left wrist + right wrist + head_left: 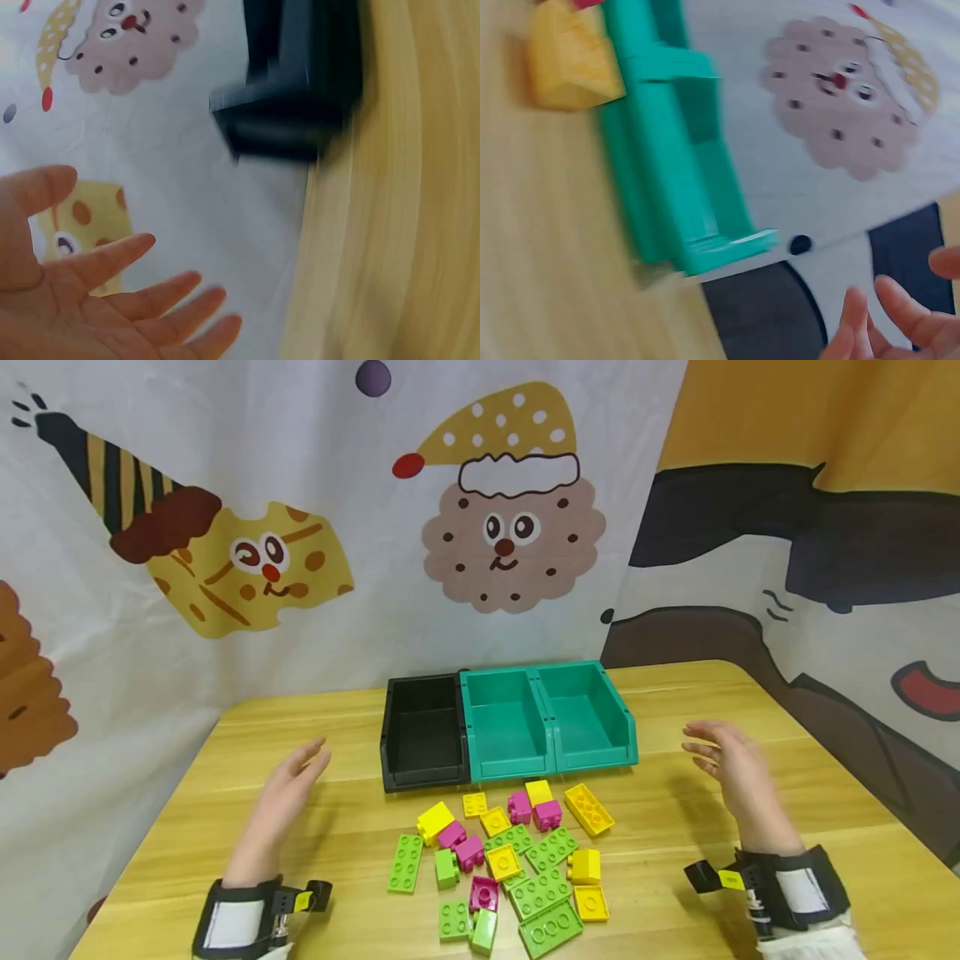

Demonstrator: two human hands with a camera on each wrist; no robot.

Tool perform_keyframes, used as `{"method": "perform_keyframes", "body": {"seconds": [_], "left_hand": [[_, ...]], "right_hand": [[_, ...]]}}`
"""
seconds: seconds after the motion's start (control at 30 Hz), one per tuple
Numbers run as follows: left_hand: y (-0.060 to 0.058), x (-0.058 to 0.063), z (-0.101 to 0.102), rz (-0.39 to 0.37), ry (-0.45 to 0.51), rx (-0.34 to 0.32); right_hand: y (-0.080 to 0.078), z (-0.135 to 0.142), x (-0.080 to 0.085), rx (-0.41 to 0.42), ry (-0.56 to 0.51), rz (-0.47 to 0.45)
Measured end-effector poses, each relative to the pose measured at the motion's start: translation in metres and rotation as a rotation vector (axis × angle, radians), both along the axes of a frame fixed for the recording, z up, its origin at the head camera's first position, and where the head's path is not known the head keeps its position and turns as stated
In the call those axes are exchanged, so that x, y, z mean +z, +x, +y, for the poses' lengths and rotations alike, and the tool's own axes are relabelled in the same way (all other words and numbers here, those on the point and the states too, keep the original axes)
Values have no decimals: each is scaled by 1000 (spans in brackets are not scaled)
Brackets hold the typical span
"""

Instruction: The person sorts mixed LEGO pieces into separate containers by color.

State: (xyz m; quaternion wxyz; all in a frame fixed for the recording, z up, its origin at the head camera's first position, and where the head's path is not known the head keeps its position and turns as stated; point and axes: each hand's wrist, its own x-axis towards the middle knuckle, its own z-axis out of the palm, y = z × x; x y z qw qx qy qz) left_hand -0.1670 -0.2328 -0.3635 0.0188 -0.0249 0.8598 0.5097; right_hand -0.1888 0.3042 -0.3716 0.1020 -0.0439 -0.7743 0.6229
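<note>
My left hand (288, 781) hovers over the table left of the bins, holding nothing; in the left wrist view its fingers (161, 296) are spread and fairly straight. On the other side, my right hand (738, 777) is raised right of the bins, fingers loosely bent and nothing in them. Between the hands lies a loose group of building blocks: green bricks (540, 893), yellow bricks (588, 810) and magenta bricks (470, 852). Behind them stand a black bin (423, 747) and two joined teal bins (510, 768), with no blocks visible inside.
The wooden table (337, 843) ends at a printed cloth (375, 635) that hangs close behind the bins. Each wrist wears a black strap (240, 918) with a small camera. The wrist views are partly blurred.
</note>
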Motion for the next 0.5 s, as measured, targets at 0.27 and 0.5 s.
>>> {"method": "perform_keyframes", "body": {"seconds": [0.27, 0.5], "left_hand": [[-17, -14, 31, -17, 91, 90], [-27, -23, 46, 13, 66, 103]], "right_hand": [[0, -41, 0, 130, 291, -113], [3, -66, -4, 193, 570, -61]]}}
